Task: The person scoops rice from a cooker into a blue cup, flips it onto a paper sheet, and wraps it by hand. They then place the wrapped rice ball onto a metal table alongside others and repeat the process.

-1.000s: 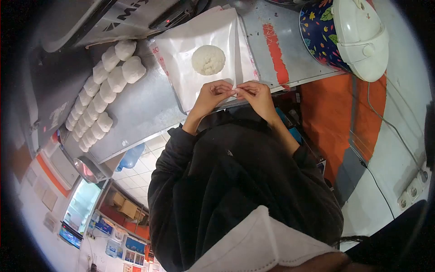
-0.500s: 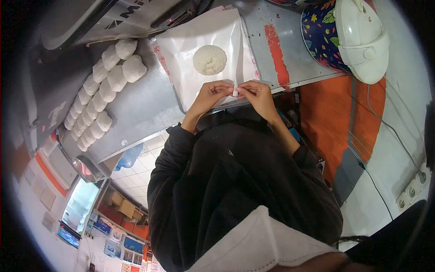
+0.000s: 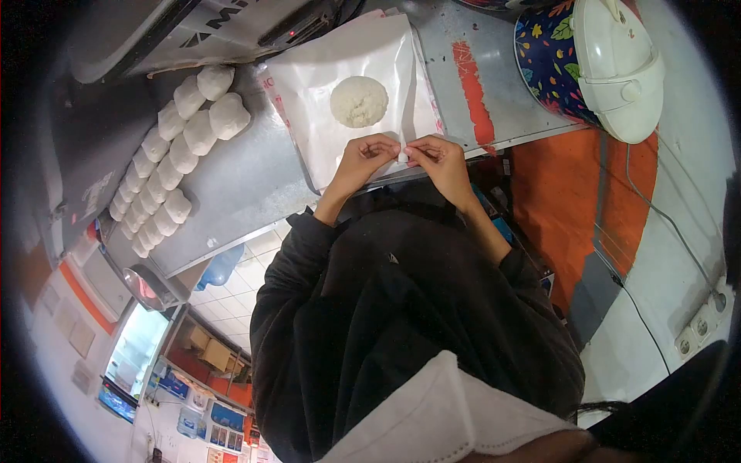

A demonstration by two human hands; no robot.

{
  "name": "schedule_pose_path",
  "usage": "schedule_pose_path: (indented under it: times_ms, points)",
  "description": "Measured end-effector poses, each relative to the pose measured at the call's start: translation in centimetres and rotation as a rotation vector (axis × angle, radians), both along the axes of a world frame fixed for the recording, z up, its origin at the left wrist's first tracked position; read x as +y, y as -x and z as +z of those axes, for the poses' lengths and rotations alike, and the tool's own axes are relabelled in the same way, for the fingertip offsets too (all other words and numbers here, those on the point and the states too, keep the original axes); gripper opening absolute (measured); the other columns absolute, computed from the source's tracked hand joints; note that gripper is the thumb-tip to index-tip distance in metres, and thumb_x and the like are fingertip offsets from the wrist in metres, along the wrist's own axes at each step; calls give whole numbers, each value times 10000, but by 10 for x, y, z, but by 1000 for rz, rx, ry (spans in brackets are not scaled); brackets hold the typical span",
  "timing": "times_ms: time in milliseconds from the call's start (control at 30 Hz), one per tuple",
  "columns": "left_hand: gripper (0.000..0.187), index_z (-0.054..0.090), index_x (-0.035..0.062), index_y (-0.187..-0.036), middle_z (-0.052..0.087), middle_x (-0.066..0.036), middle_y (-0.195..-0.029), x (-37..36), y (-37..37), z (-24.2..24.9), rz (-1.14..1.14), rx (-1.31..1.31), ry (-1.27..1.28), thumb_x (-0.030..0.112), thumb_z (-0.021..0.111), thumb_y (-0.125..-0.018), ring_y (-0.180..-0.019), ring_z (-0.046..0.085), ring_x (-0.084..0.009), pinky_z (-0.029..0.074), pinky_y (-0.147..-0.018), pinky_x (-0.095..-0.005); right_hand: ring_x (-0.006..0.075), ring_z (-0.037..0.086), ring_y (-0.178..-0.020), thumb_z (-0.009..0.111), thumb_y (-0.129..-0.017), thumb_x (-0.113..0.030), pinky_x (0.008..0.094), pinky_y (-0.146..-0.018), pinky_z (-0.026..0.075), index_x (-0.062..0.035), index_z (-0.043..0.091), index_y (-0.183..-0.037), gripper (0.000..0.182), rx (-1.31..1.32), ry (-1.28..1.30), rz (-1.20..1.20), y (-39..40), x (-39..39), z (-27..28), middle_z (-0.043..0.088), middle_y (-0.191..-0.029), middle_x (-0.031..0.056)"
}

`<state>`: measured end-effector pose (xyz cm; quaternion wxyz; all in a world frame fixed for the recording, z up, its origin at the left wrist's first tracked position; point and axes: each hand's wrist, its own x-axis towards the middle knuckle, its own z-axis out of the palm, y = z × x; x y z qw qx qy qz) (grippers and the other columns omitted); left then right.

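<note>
Both hands (image 3: 401, 154) pinching the paper sheet's (image 3: 340, 62) near edge, rice mound (image 3: 359, 101) just beyond — mid-sheet

You've got rows of wrapped rice balls (image 3: 174, 158) lined up and a floral rice cooker (image 3: 598, 62) beside.

A dull grey brushed-metal tabletop (image 3: 231, 185) carries a thin white sheet of wrapping paper (image 3: 324, 85), smooth and slightly glossy. At its centre sits a round white mound of rice (image 3: 359, 101), grainy and matt. At ten o'clock lie rows of white paper-wrapped bundles (image 3: 181, 139), smooth and creased. At two o'clock stands a glossy plastic rice cooker (image 3: 594, 62), white-lidded, with a floral blue body.
</note>
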<state>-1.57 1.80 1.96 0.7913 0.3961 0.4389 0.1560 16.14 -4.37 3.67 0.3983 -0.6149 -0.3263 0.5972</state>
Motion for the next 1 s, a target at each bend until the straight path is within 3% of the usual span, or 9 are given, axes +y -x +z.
schedule_pose_path:
  times_ms: [333,400,500,533,600,667,733,833,1000]
  points:
    - [81,633,-20,-882,631,-24,-801,-11,-11,-9,91,-42,-108,-2,598,-811,-752,568,-63,439,-717,-198,102,617,-745,643,-859,-127,241,-640,481,20,614,-906,157,-94,-11,16,-10,-6,-13,654,-786,67]
    - [62,626,-4,-834,613,-4,-755,-13,-10,-1,134,16,-182,-4,608,-774,-710,539,-53,430,-688,-199,104,611,-687,612,-879,-131,249,-613,478,14,610,-880,145,-600,-39,-66,-25,-6,-4,642,-750,74]
    - [76,618,8,-801,601,1,-723,-10,-12,19,30,143,-382,-8,611,-727,-681,515,-56,422,-660,-209,116,609,-651,604,-883,-135,265,-595,476,20,605,-869,156,-687,-136,-133,-34,12,19,640,-741,98]
    - [93,609,4,-796,591,-14,-702,-11,-16,23,34,157,-422,-7,612,-704,-666,508,-70,421,-641,-230,129,613,-658,635,-866,-178,273,-601,479,27,605,-872,208,-321,-12,-142,-29,24,19,638,-745,131]
    - [97,604,-2,-800,588,-27,-700,-8,-26,31,27,142,-477,-3,615,-704,-664,514,-83,425,-639,-235,219,635,-703,661,-847,-247,328,-625,490,35,604,-891,291,-347,102,174,-22,66,26,636,-767,176]
    - [89,596,-12,-801,598,-86,-716,-10,-39,21,13,121,-553,2,616,-716,-662,565,-158,449,-638,-271,316,629,-734,671,-833,-289,392,-650,489,41,611,-857,336,-795,-51,343,-2,118,22,629,-780,220]
    - [79,598,-9,-797,605,-104,-732,-9,-50,18,-82,140,-602,13,619,-724,-671,581,-201,457,-637,-294,395,606,-764,674,-827,-279,447,-688,478,53,613,-875,341,-877,-449,72,6,160,-41,631,-795,232]
    - [75,609,21,-818,621,-134,-798,13,-42,21,-302,129,-823,59,629,-756,-751,601,-305,465,-696,-371,329,627,-743,692,-811,-249,383,-698,497,61,613,-922,339,-829,-528,60,-6,196,-47,641,-820,203]
    - [361,581,113,-1135,602,-106,-1131,87,-2,32,35,381,-1237,87,639,-779,-1043,559,-301,428,-924,-384,144,602,-792,717,-794,-170,261,-731,482,12,629,-972,269,-178,-365,204,-43,175,-26,655,-917,81]
